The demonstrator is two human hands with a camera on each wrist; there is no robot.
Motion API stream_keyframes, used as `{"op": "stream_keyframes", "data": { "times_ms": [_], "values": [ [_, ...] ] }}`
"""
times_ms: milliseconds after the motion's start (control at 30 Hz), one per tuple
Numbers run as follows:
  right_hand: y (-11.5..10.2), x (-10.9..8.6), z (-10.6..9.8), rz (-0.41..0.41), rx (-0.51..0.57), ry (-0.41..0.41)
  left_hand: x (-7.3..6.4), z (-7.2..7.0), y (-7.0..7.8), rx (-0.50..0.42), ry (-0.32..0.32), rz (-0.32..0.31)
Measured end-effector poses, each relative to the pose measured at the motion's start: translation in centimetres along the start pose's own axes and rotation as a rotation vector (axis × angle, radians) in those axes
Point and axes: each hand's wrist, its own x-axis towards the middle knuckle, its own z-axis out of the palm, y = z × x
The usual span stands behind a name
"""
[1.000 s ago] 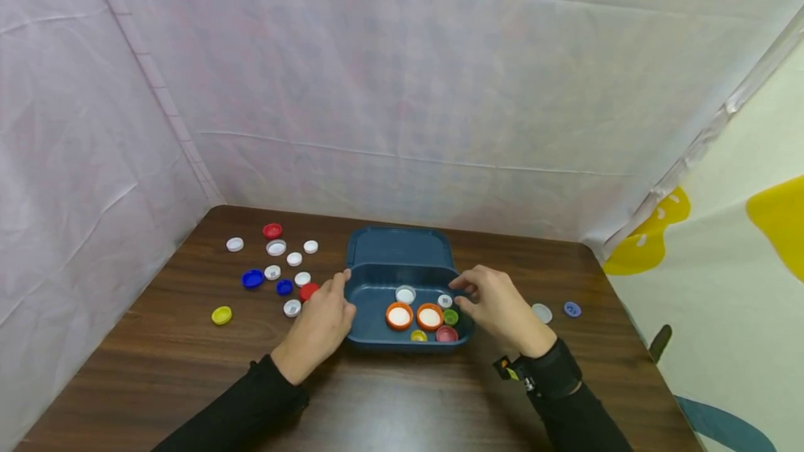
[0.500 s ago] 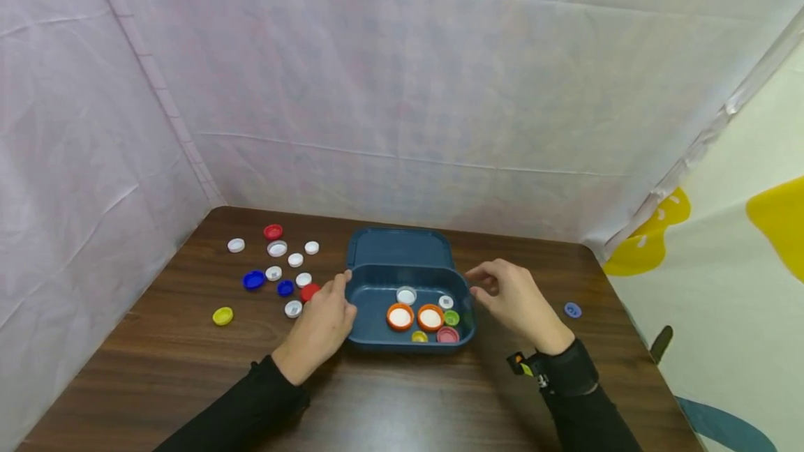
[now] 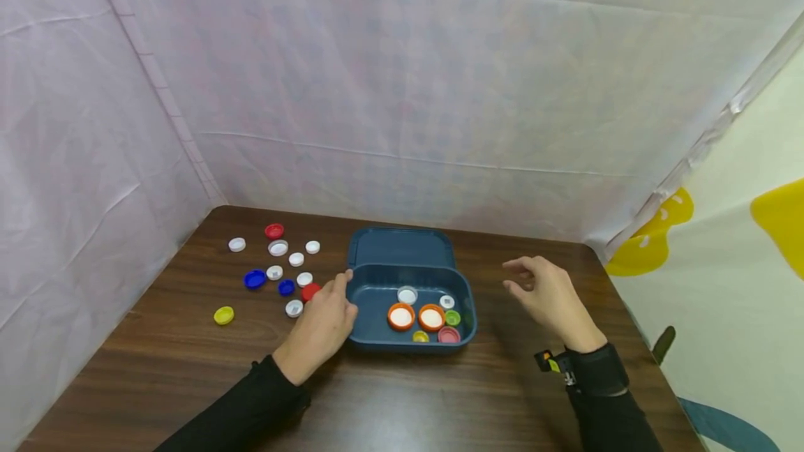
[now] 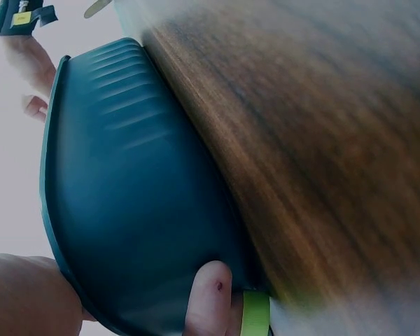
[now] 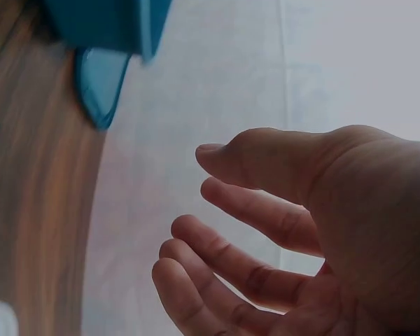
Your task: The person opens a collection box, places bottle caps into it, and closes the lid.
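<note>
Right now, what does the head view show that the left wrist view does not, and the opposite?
Only the head view shows the inside of the blue box, its open lid, the two orange-rimmed caps within, and loose caps on the table, such as the yellow cap.

Only the left wrist view shows the ridges on the box's outer side and a fingertip against it, beside an unidentifiable lime-green strip.

Both share the box, the table, the left hand and the right hand.
</note>
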Motion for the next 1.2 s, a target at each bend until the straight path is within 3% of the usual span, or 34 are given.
{"op": "stream_keyframes", "data": {
  "times_ms": [467,600,767,1033,1200],
  "values": [
    [5.5,-2.3,0.4,0.126,-0.101,-0.163,-0.1,-0.2,0.1,-0.003,-0.013,-0.012],
    [6.0,-2.5,0.5,0.137,-0.117,-0.198,-0.1,-0.2,0.0,0.001,-0.007,-0.005],
    [6.5,-2.6,0.9,0.133,-0.110,-0.188,0.0,0.0,-0.1,0.002,0.014,0.023],
    [6.8,-2.5,1.7,0.157,-0.089,-0.208,-0.2,0.1,-0.1,-0.005,0.004,0.006],
    [6.8,-2.4,2.0,0.131,-0.094,-0.194,0.0,0.0,0.0,-0.004,0.013,0.020]
  ]
}}
